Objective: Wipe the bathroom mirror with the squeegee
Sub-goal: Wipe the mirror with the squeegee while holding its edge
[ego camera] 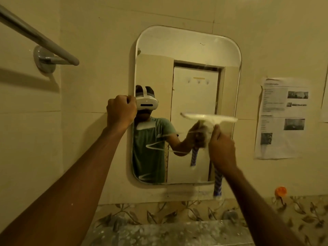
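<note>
The bathroom mirror (188, 50), a tall pane with rounded corners, hangs on the tiled wall ahead. My right hand (222, 150) is wrapped around the squeegee (209, 118), whose white blade lies level against the glass right of centre. Its blue-and-white handle (218, 183) sticks out below my fist, past the mirror's lower edge. My left hand (121, 112) is closed on the mirror's left edge at mid height. Thin white wet streaks cross the lower glass. The mirror reflects a person in a green shirt and a white door.
A chrome towel rail (40, 39) juts out from the wall at upper left. Printed paper sheets (283, 118) are stuck to the wall right of the mirror. An orange hook (280, 191) sits at lower right. Below runs a band of leaf-patterned tiles (159, 213).
</note>
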Demonstrator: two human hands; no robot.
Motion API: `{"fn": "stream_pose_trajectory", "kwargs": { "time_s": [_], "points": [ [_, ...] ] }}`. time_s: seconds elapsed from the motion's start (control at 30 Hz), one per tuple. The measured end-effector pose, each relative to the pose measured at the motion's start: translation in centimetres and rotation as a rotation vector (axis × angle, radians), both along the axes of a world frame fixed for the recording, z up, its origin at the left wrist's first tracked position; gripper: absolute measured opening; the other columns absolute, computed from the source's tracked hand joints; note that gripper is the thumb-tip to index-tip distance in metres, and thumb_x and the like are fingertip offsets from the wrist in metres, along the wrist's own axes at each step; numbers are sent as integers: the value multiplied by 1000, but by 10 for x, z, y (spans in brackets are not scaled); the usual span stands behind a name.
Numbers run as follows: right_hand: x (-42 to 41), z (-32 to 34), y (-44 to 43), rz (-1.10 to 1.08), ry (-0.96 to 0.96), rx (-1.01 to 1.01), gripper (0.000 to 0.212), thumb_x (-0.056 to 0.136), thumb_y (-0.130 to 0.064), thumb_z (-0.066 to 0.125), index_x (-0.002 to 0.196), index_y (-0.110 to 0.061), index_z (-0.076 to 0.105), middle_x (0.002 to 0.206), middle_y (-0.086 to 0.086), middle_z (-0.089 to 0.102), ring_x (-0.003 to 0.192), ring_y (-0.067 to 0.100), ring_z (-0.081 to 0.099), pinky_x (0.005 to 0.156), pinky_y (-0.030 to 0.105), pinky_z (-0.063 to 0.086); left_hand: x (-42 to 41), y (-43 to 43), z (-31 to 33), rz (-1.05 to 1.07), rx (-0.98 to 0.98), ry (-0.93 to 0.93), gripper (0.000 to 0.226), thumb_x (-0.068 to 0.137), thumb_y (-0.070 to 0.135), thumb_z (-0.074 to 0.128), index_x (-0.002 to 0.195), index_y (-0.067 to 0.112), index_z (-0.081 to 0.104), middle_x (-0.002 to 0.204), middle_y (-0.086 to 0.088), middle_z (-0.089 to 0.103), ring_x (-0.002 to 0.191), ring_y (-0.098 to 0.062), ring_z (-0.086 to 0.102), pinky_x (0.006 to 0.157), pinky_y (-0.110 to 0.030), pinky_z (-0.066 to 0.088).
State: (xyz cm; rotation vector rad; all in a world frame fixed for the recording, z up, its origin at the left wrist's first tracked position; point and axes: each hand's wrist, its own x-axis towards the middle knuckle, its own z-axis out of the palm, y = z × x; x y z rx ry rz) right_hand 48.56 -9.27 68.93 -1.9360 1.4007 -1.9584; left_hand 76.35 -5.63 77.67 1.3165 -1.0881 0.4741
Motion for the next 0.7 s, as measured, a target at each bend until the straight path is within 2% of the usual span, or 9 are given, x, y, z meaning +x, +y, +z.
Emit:
{"fn": "stream_pose_trajectory", "kwargs": {
  "time_s": [0.07, 0.13, 0.2, 0.3, 0.4, 0.43, 0.5, 0.57, 0.7],
  "points": [
    [0, -39, 6, 6, 18, 49, 49, 104, -42, 28, 67, -23, 53, 54, -3, 53, 42, 4, 49, 36, 14, 32, -1, 0, -2, 7, 1, 6, 43, 98, 32, 40, 70, 9, 63, 56, 3, 52, 62, -18, 57, 52, -22, 38],
    [-6, -32, 10, 52, 57, 49, 50, 105, -40, 29, 65, -23, 54, 54, -3, 55, 44, 3, 52, 36, 12, 34, -2, -1, -3, 32, -5, 9, 44, 98, 32, 40, 74, 6, 66, 55, 7, 48, 56, -8, 49, 48, -19, 34],
    [-10, 15, 12, 120, 73, -6, 51, 106, -37, 30, 63, -22, 53, 50, -6, 50, 39, -1, 48, 34, 12, 35, -6, -2, -4, 72, -24, 8, 43, 98, 32, 41, 75, 6, 67, 53, 12, 43, 52, 2, 39, 45, -14, 26],
    [-4, 113, 7, 133, 72, -140, 51, 106, -38, 28, 64, -20, 50, 51, -6, 49, 35, -1, 48, 36, 14, 41, -9, -3, -3, 116, -40, 35, 46, 98, 33, 40, 73, 4, 66, 53, 12, 36, 53, 3, 31, 44, -15, 22],
    [7, 190, 1, 91, 68, -159, 52, 105, -41, 25, 67, -18, 52, 59, -1, 54, 49, 11, 56, 52, 32, 53, -10, -5, 1, 159, -19, 64, 47, 99, 36, 37, 67, 10, 58, 54, 8, 36, 54, 0, 31, 45, -17, 22],
    [9, 201, -3, 77, 74, -155, 52, 105, -42, 25, 69, -18, 52, 61, 0, 55, 53, 14, 56, 54, 33, 53, -10, -4, 3, 165, -17, 77, 46, 99, 36, 36, 65, 12, 55, 55, 7, 35, 55, 0, 30, 45, -18, 22],
    [10, 195, -7, 66, 89, -131, 52, 105, -44, 24, 76, -15, 55, 61, -2, 55, 50, 10, 55, 46, 23, 47, -9, -5, 4, 168, -5, 100, 45, 99, 37, 35, 65, 13, 52, 56, 3, 38, 55, -4, 32, 45, -19, 22],
    [8, 155, -11, 99, 83, -91, 54, 104, -47, 24, 78, -15, 58, 56, -5, 55, 42, 5, 51, 36, 18, 41, -8, -7, 4, 166, 20, 119, 48, 98, 38, 33, 69, 8, 58, 64, -6, 47, 59, -14, 38, 47, -24, 27],
    [7, 52, -4, 117, 144, -39, 50, 104, -46, 24, 76, -21, 57, 60, -3, 60, 47, 7, 57, 40, 19, 43, -10, -5, 5, 158, 45, 146, 51, 98, 36, 32, 82, 1, 65, 80, -16, 54, 69, -18, 43, 54, -27, 32]
  ]
}}
